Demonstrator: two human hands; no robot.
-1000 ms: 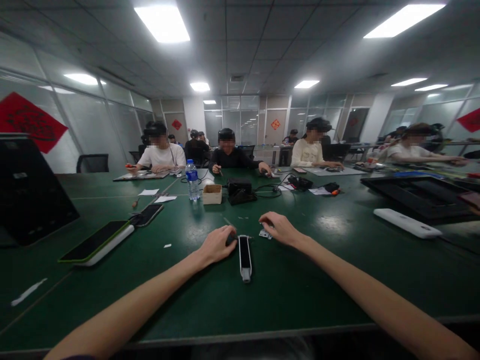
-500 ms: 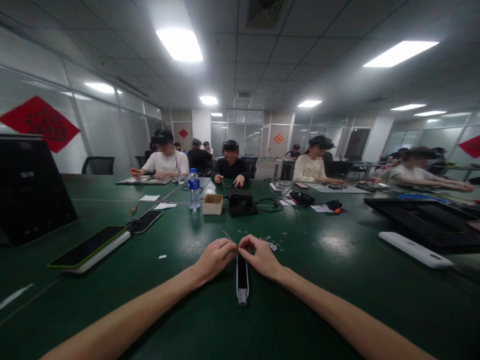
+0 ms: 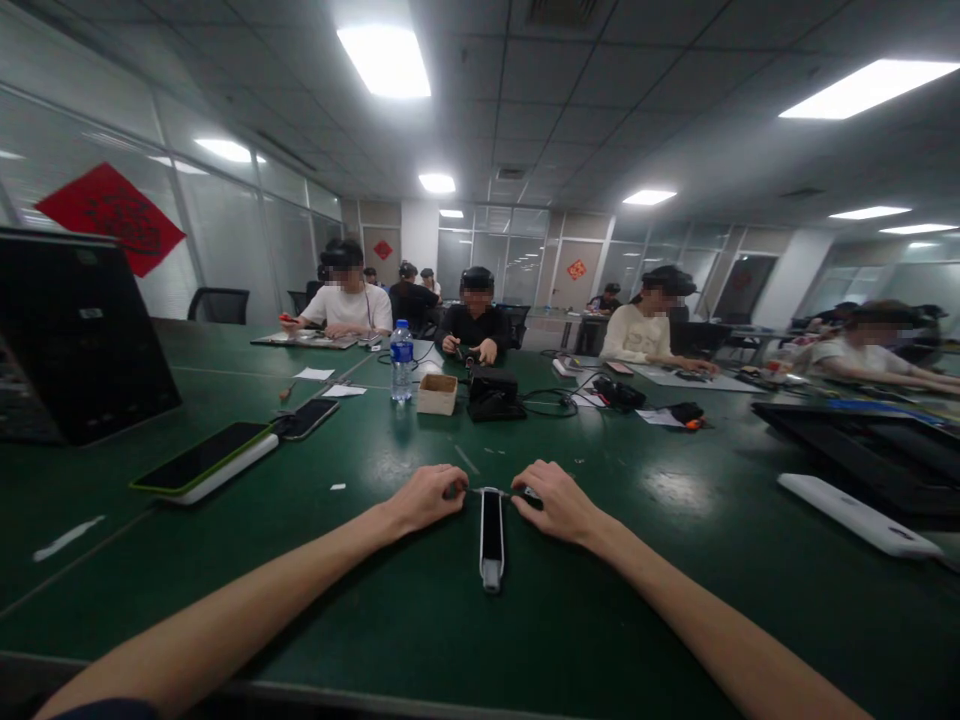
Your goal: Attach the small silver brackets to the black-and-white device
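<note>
A narrow white-edged device with a dark top point(image 3: 491, 525) lies lengthwise on the green table point(image 3: 420, 630), its grey end toward me. Just left of its far end is my left hand point(image 3: 431, 495), thumb and finger pinched on something thin that I cannot make out. My right hand point(image 3: 553, 500) rests to the right of the same end, its fingers curled, with a thin dark thing near the fingertips. Both hands are apart from each other. Small pale bits point(image 3: 532, 492) lie partly hidden by my right hand.
Beyond my hands stand a water bottle point(image 3: 402, 362), a small cardboard box point(image 3: 437, 394) and a black device point(image 3: 495, 393). Phones point(image 3: 310, 418) lie left, a white power bank point(image 3: 859, 515) right. A black HP case point(image 3: 90, 340) is far left. Several people sit across.
My hands have moved apart, left hand leftward and right hand rightward, uncovering the far end of the narrow device. The camera view has shifted slightly.
</note>
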